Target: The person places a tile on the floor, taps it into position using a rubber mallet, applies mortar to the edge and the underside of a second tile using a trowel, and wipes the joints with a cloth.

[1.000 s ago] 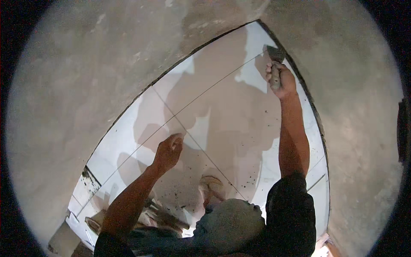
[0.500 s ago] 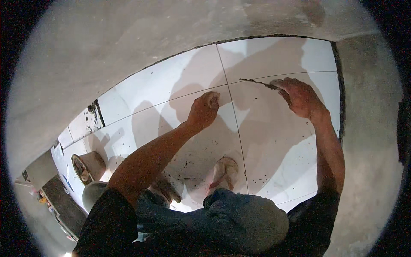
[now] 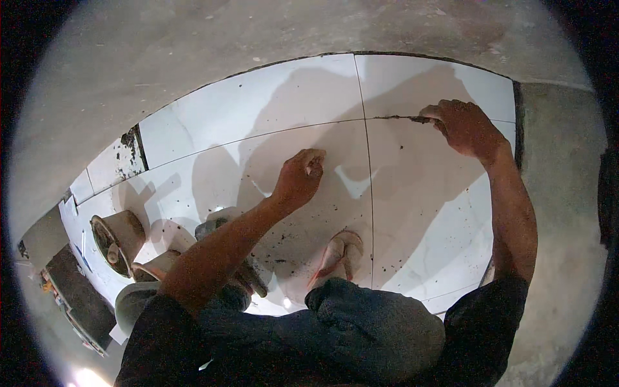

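Note:
My right hand (image 3: 467, 129) is closed around the near end of a thin, dark, mortar-crusted tool (image 3: 400, 117), perhaps a trowel seen edge-on. The tool points left, along the seam between the far and near rows of white floor tiles (image 3: 419, 168). Left of the middle joint, my left hand (image 3: 300, 177) is curled over the near tile row. Its fingertips are pressed together, and a pale spot shows between them; whether it is an object or dust I cannot tell.
A mortar-stained bucket (image 3: 132, 232) stands at left, with another container (image 3: 158, 266) and a rounded grey one (image 3: 132, 306) nearer. My sandalled foot (image 3: 348, 251) rests on the tiles among dark crumbs. Bare concrete (image 3: 554, 193) bounds the right; a dark gap (image 3: 518, 129) edges the tiles.
The whole view has shifted slightly. My right hand has brought the tool level along the seam, its tip nearer the joint crossing. The left hand has drawn left and closer to me.

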Action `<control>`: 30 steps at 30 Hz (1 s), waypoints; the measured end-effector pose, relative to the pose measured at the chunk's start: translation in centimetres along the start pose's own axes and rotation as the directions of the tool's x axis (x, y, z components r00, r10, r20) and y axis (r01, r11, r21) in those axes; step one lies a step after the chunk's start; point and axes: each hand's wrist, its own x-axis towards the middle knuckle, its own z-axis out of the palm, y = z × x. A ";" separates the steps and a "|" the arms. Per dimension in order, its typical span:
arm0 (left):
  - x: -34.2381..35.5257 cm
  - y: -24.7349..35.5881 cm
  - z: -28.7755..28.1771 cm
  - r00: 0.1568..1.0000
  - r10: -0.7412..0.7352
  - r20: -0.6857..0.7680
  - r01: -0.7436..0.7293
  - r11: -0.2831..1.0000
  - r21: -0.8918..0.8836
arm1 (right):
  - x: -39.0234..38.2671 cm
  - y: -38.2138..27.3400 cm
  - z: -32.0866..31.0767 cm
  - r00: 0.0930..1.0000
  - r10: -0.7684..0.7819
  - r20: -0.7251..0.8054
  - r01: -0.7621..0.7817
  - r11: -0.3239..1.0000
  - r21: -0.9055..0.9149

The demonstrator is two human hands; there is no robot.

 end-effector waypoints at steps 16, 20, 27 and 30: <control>2.3 1.2 -0.3 0.998 0.052 0.044 -0.052 0.999 0.003 | 2.6 -6.5 -3.2 0.992 0.062 0.111 -0.049 0.992 -0.118; 1.5 1.6 -0.5 0.997 0.049 0.058 -0.049 0.999 0.006 | 3.1 -6.7 -1.1 0.999 0.023 0.028 -0.019 0.994 -0.104; 1.1 2.0 -1.2 0.994 0.024 0.108 -0.027 0.999 0.025 | 3.8 -6.6 3.7 0.995 0.081 -0.064 -0.094 0.966 -0.239; 1.4 1.7 -0.9 0.994 0.036 0.101 -0.037 0.999 0.007 | 2.6 -7.1 5.5 0.976 0.169 -0.140 -0.192 0.966 -0.172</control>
